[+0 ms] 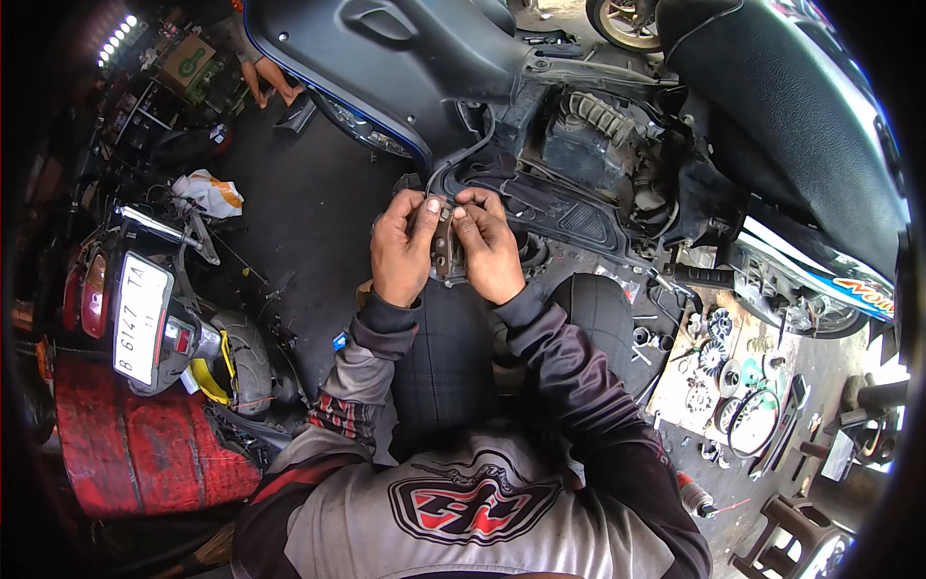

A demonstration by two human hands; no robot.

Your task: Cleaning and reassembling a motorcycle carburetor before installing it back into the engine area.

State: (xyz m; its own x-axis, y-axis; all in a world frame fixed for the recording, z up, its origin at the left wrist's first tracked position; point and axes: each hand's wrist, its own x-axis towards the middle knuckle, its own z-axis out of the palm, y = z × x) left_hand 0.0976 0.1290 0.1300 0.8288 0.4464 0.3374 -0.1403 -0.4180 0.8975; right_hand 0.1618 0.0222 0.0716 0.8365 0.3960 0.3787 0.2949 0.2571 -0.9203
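Observation:
Both of my hands meet in front of my knees, beside the scooter's black front panel [386, 58]. Between them is a narrow, brownish metal part [443, 253] with holes or bolt heads along it; its exact kind is not clear. My left hand [401, 253] is closed on its left side, thumb pressed near the top. My right hand [492, 253] pinches it from the right with thumb and fingers. A dark hose [475, 150] curves down from the scooter to the fingertips, where its end is hidden.
At right, removed round engine parts and a belt lie on a light sheet [690, 391]. A spray can [694, 495] and a brown stool [786, 540] stand nearby. The scooter's black seat [791, 125] is upper right. On the left are a red box [145, 434] and another motorcycle's tail with a plate [143, 318].

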